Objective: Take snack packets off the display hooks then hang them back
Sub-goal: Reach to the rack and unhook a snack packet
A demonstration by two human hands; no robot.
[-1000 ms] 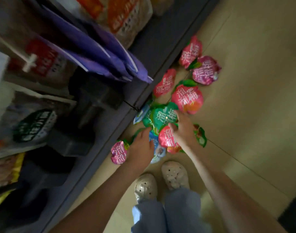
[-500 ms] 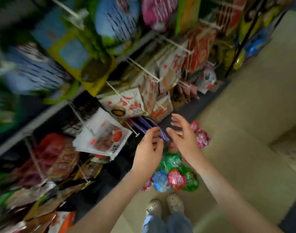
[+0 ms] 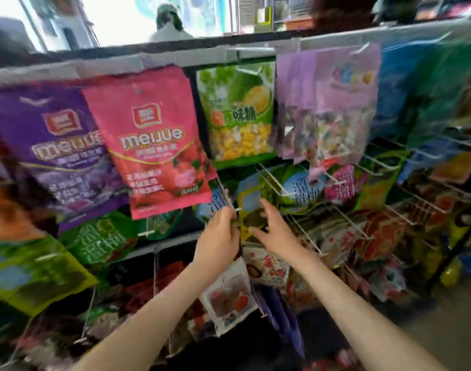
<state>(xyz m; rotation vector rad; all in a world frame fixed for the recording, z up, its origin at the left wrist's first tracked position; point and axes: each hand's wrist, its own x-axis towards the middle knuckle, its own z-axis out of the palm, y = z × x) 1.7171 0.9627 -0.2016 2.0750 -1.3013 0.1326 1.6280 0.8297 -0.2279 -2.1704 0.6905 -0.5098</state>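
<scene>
Snack packets hang in rows on white wire hooks. My left hand (image 3: 220, 231) is raised to the tip of one display hook (image 3: 230, 202), its fingers curled round the wire end. My right hand (image 3: 275, 226) is beside it with fingers spread and holds nothing. Its fingertips are at a yellow-green packet (image 3: 251, 203) hanging behind that hook. Above hang a pink meijue packet (image 3: 154, 140), a purple meijue packet (image 3: 55, 145) and a green durian candy packet (image 3: 239, 111). A blue round packet (image 3: 306, 191) and a pink round packet (image 3: 341, 183) hang to the right.
Lilac packets (image 3: 330, 103) hang at the upper right. A white packet (image 3: 229, 298) hangs under my left wrist. Long bare hooks (image 3: 309, 236) stick out to the right of my right hand. A person (image 3: 167, 20) stands behind the rack. Beige floor (image 3: 456, 317) shows at the lower right.
The view swung up from the round packets on the floor to the rack. Both hands rose empty from the floor to the hook; the left hand now grips its tip.
</scene>
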